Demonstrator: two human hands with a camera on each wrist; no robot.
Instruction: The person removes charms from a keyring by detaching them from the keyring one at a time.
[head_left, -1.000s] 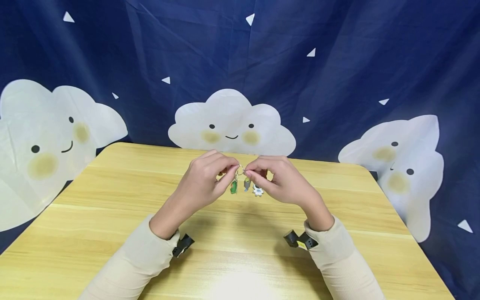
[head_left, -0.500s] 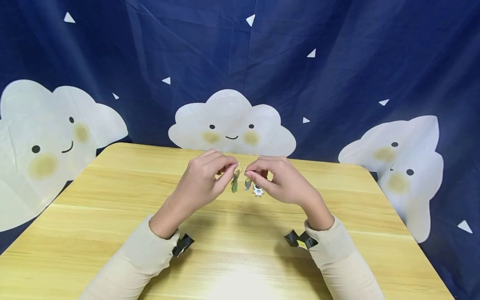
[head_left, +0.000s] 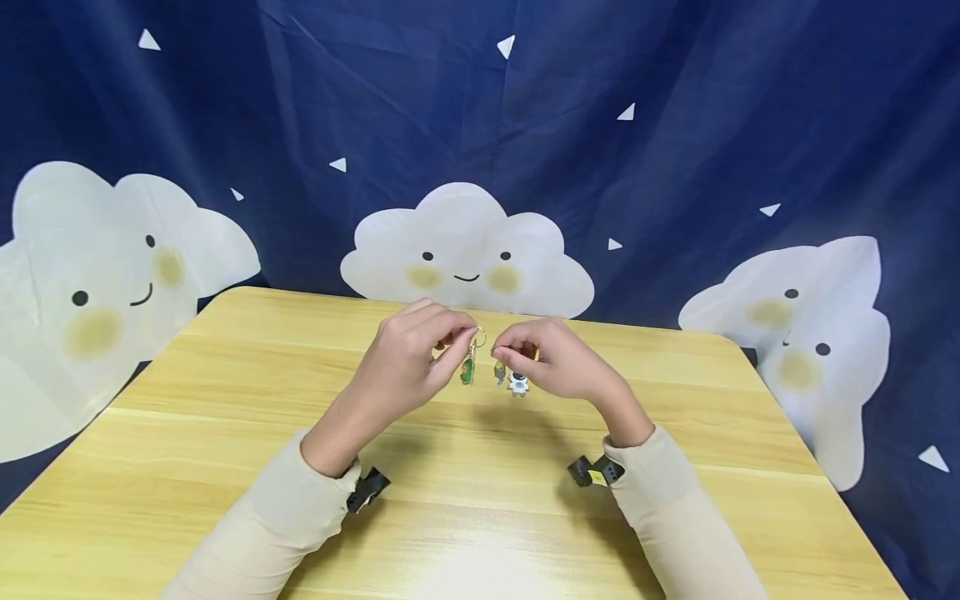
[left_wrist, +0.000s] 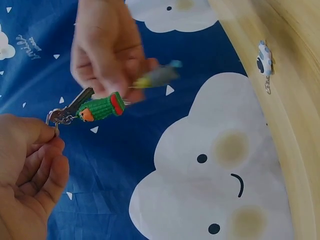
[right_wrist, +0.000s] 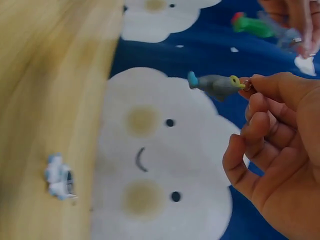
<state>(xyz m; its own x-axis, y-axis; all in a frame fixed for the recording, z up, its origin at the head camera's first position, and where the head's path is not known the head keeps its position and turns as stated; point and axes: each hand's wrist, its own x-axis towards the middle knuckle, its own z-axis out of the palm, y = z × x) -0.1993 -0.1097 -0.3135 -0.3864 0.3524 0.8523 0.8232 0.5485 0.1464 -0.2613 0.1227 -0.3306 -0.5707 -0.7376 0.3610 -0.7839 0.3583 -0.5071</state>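
My left hand [head_left: 408, 354] pinches a metal key ring [left_wrist: 51, 121] between thumb and forefinger, above the table. From this ring hang a key [left_wrist: 77, 103] and a green charm [left_wrist: 101, 107] with a red end. To its right, my right hand [head_left: 562, 364] pinches the small metal loop of a grey charm [right_wrist: 216, 86], which has a yellow top and a light blue end. In the head view a gap separates this charm from the ring. A white astronaut charm [head_left: 518, 384] with a short chain lies on the table, just beyond the right hand.
The light wooden table [head_left: 465, 467] extends under both forearms. Behind its far edge hangs a dark blue curtain [head_left: 420, 100] printed with white clouds. Black wrist cameras sit at the left cuff [head_left: 367, 490] and the right cuff [head_left: 596, 471].
The right hand has drawn slightly right, away from the key ring, with the grey charm. Earlier its fingertips were at the ring. The left hand has stayed almost still; the green charm has swung.
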